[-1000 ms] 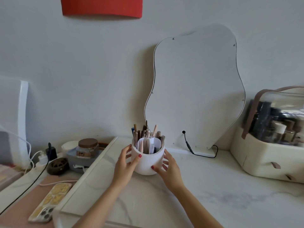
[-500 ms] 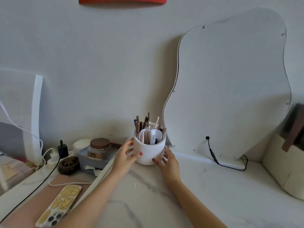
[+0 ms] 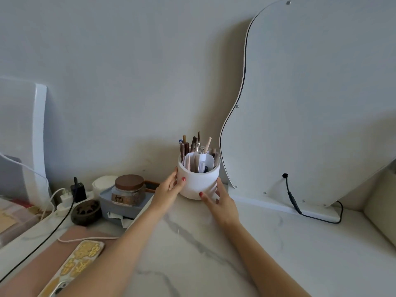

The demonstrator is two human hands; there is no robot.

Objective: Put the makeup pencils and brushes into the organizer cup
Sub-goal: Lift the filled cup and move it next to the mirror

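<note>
The white organizer cup (image 3: 198, 185) stands on the marble tabletop (image 3: 205, 260) close to the wall, just left of the mirror's edge. Several makeup pencils and brushes (image 3: 194, 146) stand upright in its divided compartments. My left hand (image 3: 167, 191) grips the cup's left side, thumb on the front and fingers behind. On the lower right side my right hand (image 3: 222, 205) holds the cup, thumb in front and fingers curved along the wall. No loose pencils or brushes lie on the table.
A wavy mirror (image 3: 310, 103) leans on the wall at right, its black cable (image 3: 293, 200) trailing over the table. Left of the cup sit a brown-lidded jar (image 3: 128, 190) in a grey tray (image 3: 107, 202), a dark bowl (image 3: 85, 212), chargers (image 3: 78, 190) and a phone (image 3: 72, 269). A cream case (image 3: 383, 209) is at far right.
Both hands have slid the cup away from me toward the wall, up beside the mirror's left edge. My view has moved closer and leftward.
</note>
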